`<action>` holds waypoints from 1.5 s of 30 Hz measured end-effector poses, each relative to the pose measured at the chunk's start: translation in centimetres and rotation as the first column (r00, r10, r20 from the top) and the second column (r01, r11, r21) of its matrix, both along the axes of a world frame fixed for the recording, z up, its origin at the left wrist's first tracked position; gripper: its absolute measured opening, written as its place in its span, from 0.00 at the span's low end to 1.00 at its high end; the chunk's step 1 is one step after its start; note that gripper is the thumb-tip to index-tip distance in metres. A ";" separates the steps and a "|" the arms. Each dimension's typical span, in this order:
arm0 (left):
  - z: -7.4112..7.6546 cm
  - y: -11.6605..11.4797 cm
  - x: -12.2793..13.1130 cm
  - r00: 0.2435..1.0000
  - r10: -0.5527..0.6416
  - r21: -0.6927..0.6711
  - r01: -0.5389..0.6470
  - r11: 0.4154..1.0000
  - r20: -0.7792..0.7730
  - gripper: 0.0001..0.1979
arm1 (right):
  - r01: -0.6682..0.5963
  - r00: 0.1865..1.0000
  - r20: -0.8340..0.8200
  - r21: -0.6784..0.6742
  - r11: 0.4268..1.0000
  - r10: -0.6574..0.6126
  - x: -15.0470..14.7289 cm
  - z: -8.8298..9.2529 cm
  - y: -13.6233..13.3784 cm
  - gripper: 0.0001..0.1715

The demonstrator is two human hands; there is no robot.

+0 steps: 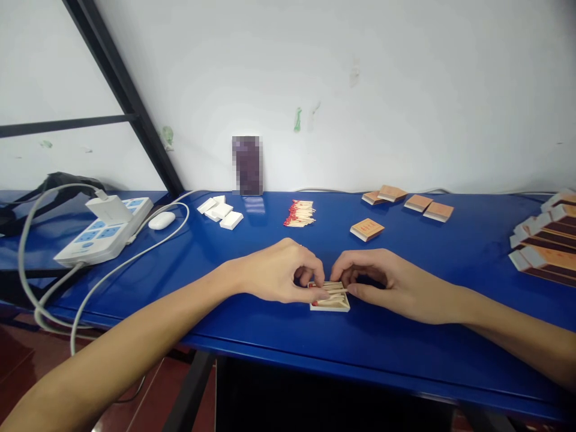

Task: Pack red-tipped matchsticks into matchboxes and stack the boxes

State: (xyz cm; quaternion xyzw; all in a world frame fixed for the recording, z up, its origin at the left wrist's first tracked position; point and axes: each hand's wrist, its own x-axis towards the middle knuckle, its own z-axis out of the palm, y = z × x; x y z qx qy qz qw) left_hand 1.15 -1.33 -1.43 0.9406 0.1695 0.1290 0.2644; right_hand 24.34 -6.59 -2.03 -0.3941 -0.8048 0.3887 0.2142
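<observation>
Left grip (290,273), right grip (391,285): fingers curled at the tray (330,308), can't tell if pinching | matches (334,297) inside, between both | loose pile (300,213) beyond them

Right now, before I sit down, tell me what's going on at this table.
A person's left hand and right hand are both at an open matchbox tray on the blue table, reaching to the red-tipped matches inside. Beyond the hands, a loose pile of matches lies between small white boxes on the left and orange matchboxes on the right.
</observation>
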 end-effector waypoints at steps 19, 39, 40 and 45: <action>0.1 -0.2 -0.1 1.000 -0.010 0.051 0.010 0.999 -0.005 0.07 | 0.009 0.999 -0.043 -0.056 0.998 -0.011 0.0 -0.6 0.2 0.14; -0.3 -0.4 0.2 1.000 0.004 0.202 -0.003 0.979 -0.004 0.09 | -0.006 0.994 0.106 -0.021 1.000 0.008 -0.7 0.7 -0.4 0.13; -0.3 -0.4 0.2 1.000 0.002 0.200 -0.001 0.980 -0.005 0.09 | -0.014 0.993 0.115 -0.029 0.999 0.018 -0.7 0.8 -0.4 0.13; -0.2 -0.5 0.2 1.000 -0.011 0.202 0.014 0.979 -0.015 0.08 | -0.045 0.991 0.122 -0.043 0.998 0.050 -0.4 1.2 -0.4 0.14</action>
